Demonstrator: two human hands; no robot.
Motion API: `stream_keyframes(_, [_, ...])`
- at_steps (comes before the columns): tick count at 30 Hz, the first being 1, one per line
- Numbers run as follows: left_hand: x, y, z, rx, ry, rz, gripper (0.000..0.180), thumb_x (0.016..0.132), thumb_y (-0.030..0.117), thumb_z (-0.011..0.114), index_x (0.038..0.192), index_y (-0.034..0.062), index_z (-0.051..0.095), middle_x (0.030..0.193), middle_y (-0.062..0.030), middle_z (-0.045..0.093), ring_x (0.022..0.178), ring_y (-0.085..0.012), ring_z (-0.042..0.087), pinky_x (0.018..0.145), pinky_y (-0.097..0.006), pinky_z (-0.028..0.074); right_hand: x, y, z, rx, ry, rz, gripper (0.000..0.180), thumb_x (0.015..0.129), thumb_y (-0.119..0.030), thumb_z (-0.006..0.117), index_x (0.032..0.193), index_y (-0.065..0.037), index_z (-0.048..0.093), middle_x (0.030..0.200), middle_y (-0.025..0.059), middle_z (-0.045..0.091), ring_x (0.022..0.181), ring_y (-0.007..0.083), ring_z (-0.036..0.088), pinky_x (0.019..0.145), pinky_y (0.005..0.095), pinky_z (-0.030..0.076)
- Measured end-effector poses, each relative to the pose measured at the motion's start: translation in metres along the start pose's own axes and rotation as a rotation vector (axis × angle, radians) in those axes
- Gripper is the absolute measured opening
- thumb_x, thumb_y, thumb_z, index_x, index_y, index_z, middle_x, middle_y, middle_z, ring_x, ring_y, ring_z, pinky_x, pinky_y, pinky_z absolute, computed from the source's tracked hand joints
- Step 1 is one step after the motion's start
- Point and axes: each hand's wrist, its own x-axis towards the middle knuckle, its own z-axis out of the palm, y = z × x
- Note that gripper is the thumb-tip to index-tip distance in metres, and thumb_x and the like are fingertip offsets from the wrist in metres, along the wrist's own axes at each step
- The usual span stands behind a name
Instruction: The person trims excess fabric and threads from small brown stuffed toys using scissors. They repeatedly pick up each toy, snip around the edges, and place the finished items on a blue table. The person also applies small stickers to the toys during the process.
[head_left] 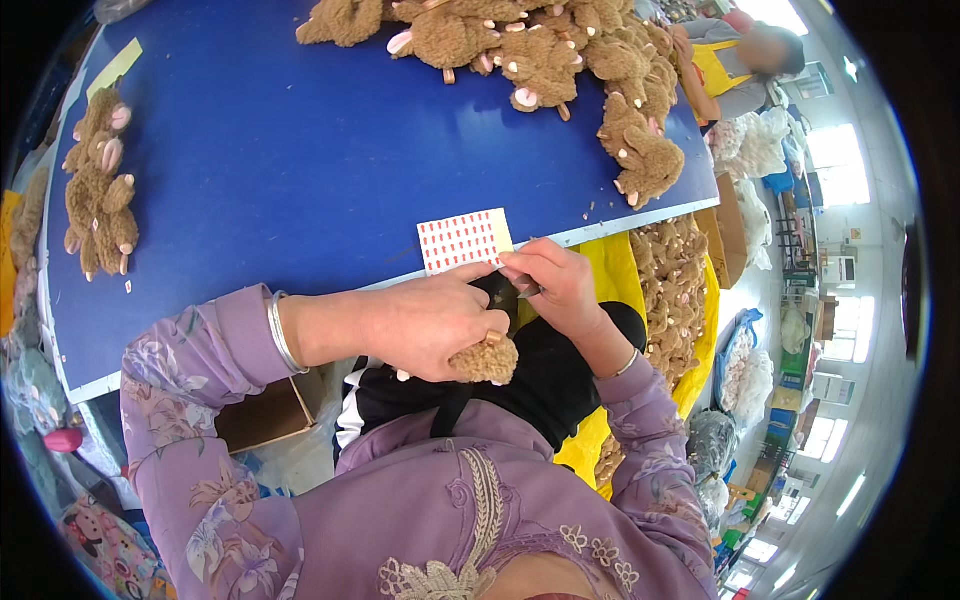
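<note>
My left hand (430,325) is closed around a small brown plush toy (487,360), whose fuzzy end and small tan loop show below my fingers. The forefinger of that hand reaches to the lower edge of a sticker sheet (455,240), a white card with rows of small red marks and a pale yellow strip. The sheet lies at the near edge of the blue table. At its lower right corner, my right hand (560,285) pinches finger and thumb together. A small grey metal tool (530,291) shows under those fingers; its kind is unclear.
Brown plush toys (540,60) are heaped along the far right of the blue table (270,150). More plush toys (100,190) lie at the left edge. A yellow-lined container of plush pieces (670,290) stands right; a cardboard box (265,415) sits below left. Another person (735,65) is far right.
</note>
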Motion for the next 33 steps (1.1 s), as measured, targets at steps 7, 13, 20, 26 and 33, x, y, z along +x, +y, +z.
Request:
stream_keyframes(7, [0.0,0.0,-0.002,0.021,-0.033,-0.026,0.025,0.073,0.022,0.068,0.081,0.0033,0.053,0.061,-0.0131,0.054,0.067,-0.0304,0.058,0.102,-0.041,0.03,0.0,-0.007,0.003,0.102,0.02,0.145,0.018,0.071,0.003,0.069,0.085,-0.005,0.061,0.077,0.0073,0.057,0.063,0.0228,0.058,0.054,0.0299,0.046])
stream_keyframes(13, [0.0,0.0,-0.001,0.018,-0.023,-0.029,0.024,0.072,0.019,0.069,0.081,0.0038,0.053,0.061,-0.0122,0.054,0.069,-0.0316,0.059,0.108,-0.046,0.026,-0.004,-0.01,0.002,0.202,0.014,0.232,0.014,0.076,0.002,0.068,0.085,-0.004,0.06,0.079,0.0072,0.057,0.062,0.0208,0.055,0.054,0.0286,0.044])
stream_keyframes(20, [0.0,-0.007,-0.009,0.038,0.032,-0.14,0.025,0.069,0.017,0.071,0.084,0.0066,0.054,0.072,-0.011,0.056,0.075,-0.0322,0.06,0.109,-0.053,0.025,-0.002,-0.012,-0.01,0.593,0.148,0.523,0.01,0.083,0.002,0.065,0.084,-0.002,0.056,0.096,0.0028,0.062,0.068,0.0018,0.045,0.058,0.0184,0.038])
stream_keyframes(26, [-0.002,-0.021,-0.048,-0.638,0.579,-0.453,0.028,0.078,0.004,0.052,0.104,-0.0026,0.059,0.089,-0.0056,0.063,0.079,-0.0127,0.061,0.076,-0.03,0.051,0.048,-0.019,-0.035,0.521,0.381,0.521,0.011,0.083,0.003,0.064,0.081,-0.003,0.055,0.097,0.0004,0.062,0.068,0.0013,0.043,0.06,0.0175,0.037])
stream_keyframes(33, [0.015,-0.009,-0.057,-0.912,0.806,-0.404,0.024,0.09,0.009,0.055,0.112,-0.0014,0.057,0.09,-0.0051,0.065,0.081,-0.0119,0.063,0.075,-0.028,0.052,0.063,-0.043,-0.08,0.714,0.218,0.385,0.014,0.079,0.002,0.069,0.078,-0.005,0.056,0.08,-0.0049,0.054,0.066,0.0,0.042,0.058,0.0167,0.035])
